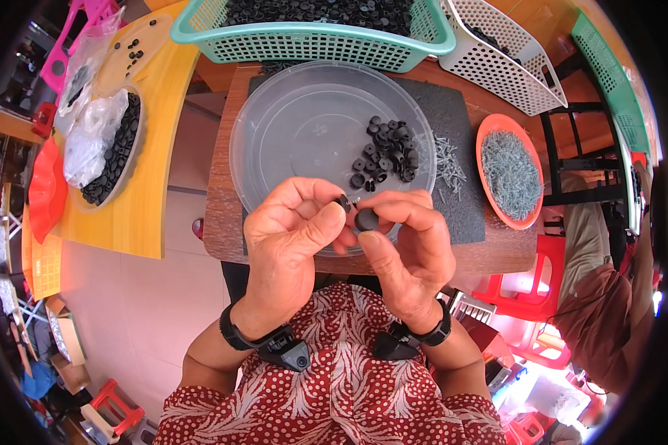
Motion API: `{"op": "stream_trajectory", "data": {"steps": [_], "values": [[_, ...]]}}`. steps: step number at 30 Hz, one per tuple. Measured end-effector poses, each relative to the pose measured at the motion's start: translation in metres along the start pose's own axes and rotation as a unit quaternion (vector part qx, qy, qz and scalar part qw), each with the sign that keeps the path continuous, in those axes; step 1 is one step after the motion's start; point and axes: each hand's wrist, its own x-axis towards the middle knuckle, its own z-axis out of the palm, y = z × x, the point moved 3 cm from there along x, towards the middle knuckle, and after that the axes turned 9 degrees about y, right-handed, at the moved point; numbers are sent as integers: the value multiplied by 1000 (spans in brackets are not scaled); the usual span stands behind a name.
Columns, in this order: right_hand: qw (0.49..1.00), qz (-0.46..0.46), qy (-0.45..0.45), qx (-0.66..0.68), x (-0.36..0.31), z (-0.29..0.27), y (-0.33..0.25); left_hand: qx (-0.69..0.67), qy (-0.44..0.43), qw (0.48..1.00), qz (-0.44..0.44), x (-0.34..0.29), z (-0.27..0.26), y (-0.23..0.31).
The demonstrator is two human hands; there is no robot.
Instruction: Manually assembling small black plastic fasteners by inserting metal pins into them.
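Observation:
Over the near rim of a round clear plastic tray, my two hands meet, each pinching a small part. My left hand is closed on a small black plastic piece between thumb and fingers, with a bit of metal showing beside it. Thumb and forefinger of my right hand grip a round black cap, its smooth face toward me. The two parts are close together; whether they touch is hard to see. A heap of similar black caps lies at the tray's right side.
A dark mat lies under the tray, with loose screws on it. An orange dish of screws stands to the right. Behind are a green basket of black parts and a white basket. Left, a yellow table holds more black pieces.

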Motion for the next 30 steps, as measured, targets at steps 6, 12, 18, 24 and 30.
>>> {"op": "stream_trajectory", "data": {"steps": [6,12,18,24,30], "values": [[996,-40,-4,-83,2,-3,-5,0,-7,1000,15,0,2,0],[996,-28,0,-84,2,-2,-9,-15,-11,1000,24,0,2,1],[998,7,-13,-64,1,-5,-9,-14,-30,999,29,0,0,-1],[997,77,-1,-9,-4,-7,-7,-8,-41,999,33,-2,2,0],[962,229,29,144,-1,-13,5,45,-21,997,58,-6,6,6]]}}
